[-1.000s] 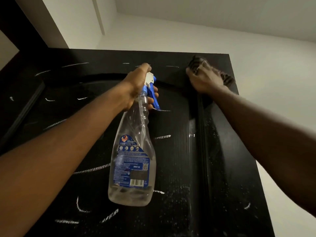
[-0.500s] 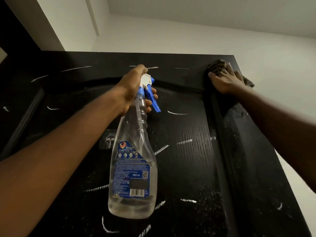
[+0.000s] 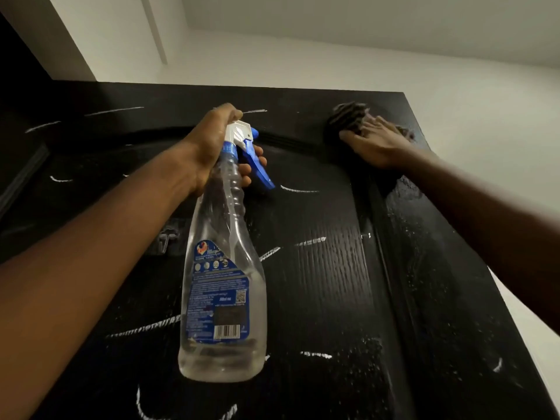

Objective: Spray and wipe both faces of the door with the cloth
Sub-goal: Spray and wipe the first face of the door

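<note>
Clear, near-empty spray bottle (image 3: 224, 268) gripped by left hand (image 3: 212, 147); flat right hand (image 3: 375, 144) presses cloth (image 3: 348, 115).

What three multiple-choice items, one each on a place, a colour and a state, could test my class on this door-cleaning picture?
1. Where on the door is the cloth?
A near its top right corner; B at its lower edge; C on its left side.
2. What colour is the trigger of the bottle?
A red; B blue; C green.
3. What is the left hand doing?
A hanging free; B gripping the bottle; C pressing the cloth.

Answers:
1 A: the right hand presses it flat just below the door's top edge, at the right.
2 B: the trigger is blue under a white head.
3 B: its fingers curl round the bottle's neck.
</note>
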